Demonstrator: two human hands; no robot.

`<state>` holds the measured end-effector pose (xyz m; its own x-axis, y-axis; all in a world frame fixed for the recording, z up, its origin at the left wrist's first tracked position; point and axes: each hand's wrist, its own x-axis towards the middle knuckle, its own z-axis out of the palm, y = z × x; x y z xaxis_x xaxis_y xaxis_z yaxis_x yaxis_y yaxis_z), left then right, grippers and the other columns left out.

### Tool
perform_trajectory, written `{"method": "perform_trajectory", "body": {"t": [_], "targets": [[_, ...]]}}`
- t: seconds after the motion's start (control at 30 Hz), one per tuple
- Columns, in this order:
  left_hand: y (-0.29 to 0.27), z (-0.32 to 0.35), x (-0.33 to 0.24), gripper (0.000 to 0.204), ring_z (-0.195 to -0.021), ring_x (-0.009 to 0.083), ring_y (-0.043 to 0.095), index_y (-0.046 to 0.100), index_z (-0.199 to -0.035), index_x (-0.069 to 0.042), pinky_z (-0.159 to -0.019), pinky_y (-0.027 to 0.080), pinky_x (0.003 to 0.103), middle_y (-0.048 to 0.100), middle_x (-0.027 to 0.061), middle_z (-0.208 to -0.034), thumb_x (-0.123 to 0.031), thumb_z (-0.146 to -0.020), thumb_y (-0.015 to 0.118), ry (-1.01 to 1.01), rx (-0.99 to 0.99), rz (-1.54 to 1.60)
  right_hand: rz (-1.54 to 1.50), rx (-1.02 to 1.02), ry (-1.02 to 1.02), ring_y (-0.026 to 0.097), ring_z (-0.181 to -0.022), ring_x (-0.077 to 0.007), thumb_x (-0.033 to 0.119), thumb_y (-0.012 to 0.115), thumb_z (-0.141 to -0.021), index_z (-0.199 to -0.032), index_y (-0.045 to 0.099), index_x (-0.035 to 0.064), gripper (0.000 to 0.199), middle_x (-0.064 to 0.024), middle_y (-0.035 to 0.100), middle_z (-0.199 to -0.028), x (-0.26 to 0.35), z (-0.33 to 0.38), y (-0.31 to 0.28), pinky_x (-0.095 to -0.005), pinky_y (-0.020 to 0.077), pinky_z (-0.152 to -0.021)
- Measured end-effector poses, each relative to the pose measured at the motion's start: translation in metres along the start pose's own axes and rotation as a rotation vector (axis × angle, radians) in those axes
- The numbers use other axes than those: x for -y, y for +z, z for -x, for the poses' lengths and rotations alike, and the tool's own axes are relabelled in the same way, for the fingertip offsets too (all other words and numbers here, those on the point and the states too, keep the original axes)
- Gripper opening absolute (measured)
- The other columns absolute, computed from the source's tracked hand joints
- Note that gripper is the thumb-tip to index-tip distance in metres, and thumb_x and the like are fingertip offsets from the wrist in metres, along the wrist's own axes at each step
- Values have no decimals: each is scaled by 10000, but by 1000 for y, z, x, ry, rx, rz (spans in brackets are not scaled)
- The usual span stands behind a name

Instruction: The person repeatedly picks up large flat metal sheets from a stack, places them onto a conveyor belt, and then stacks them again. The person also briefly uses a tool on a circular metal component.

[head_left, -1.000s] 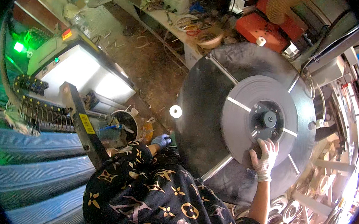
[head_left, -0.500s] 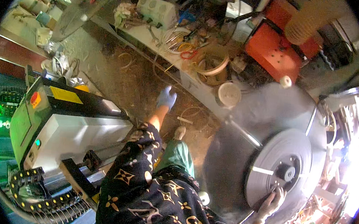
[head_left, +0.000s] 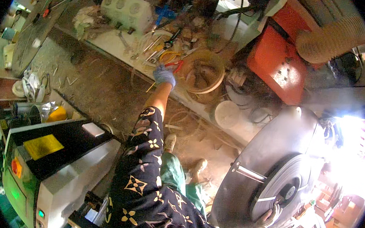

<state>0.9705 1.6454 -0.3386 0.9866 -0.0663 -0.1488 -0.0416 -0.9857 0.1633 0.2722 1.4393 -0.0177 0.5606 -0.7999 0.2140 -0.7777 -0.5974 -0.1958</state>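
My left hand [head_left: 165,76], in a blue glove, reaches over the workbench to red-handled pliers [head_left: 178,65]. It is against or just over their handles, and its fingertips are too blurred to tell whether they close on them. A coil of yellow cord [head_left: 167,58] lies beside the pliers. To the right, my right hand [head_left: 266,219], in a whitish glove, rests with fingers stretched on the lower edge of a wound coil of grey strip [head_left: 268,184]. That coil sits on a large metal reel disc [head_left: 238,192] with a dark hub [head_left: 289,192].
A round tub [head_left: 215,87] and a white lidded bucket [head_left: 228,114] stand along the bench. Behind them is an orange machine [head_left: 279,62] with a ribbed hose [head_left: 332,40]. At left stands a grey machine cabinet [head_left: 71,169]. Cords litter the floor [head_left: 104,106].
My left hand has moved up and forward from over the floor to the pliers on the bench. My right hand stays on the coil's lower edge. The view has shifted.
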Motion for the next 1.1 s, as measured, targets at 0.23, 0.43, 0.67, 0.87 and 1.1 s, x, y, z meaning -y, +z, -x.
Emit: {"method": "perform_trajectory", "body": {"t": [0.23,0.43,0.67,0.87,1.1], "targets": [[-38,23,-16,348,-1060,362,524,570,-1104,-31,-909,408,455,553,215,-1143,-302,-901,492,308,-233,258,43,-41,54,397,-1243,-398,235,449,-927,-1130,585,18,327,-177,553,-1219,0,2,2,-489,268,-1061],[-152,130,-47,359,-873,268,571,556,-1030,-17,-833,439,359,554,178,-976,-333,-974,393,371,-215,1078,116,-82,-20,439,-1202,-406,159,479,-888,-1132,584,21,299,-163,572,-1184,-1,17,-9,-481,300,-1048],[-269,313,-89,320,-1160,243,495,494,-972,-90,-993,435,415,485,104,-1234,-407,-926,494,506,453,1919,51,-152,-30,506,-1147,-333,65,576,-772,-1163,577,45,392,-148,583,-1174,4,-1,-18,-433,335,-1031],[-316,445,-128,405,-1175,255,493,483,-947,-93,-935,480,423,443,137,-1302,-496,-908,487,774,1039,1796,-493,-391,32,525,-1138,-309,71,624,-741,-1231,526,31,501,-157,563,-1214,117,-7,-76,-382,363,-1013],[-295,551,-152,227,-1033,352,582,618,-947,-45,-848,478,379,573,195,-1128,-243,-843,577,1741,727,1045,-1625,-265,472,550,-1055,-198,100,672,-777,-1444,105,96,875,-151,526,-1180,125,35,-50,-320,433,-910]]}}
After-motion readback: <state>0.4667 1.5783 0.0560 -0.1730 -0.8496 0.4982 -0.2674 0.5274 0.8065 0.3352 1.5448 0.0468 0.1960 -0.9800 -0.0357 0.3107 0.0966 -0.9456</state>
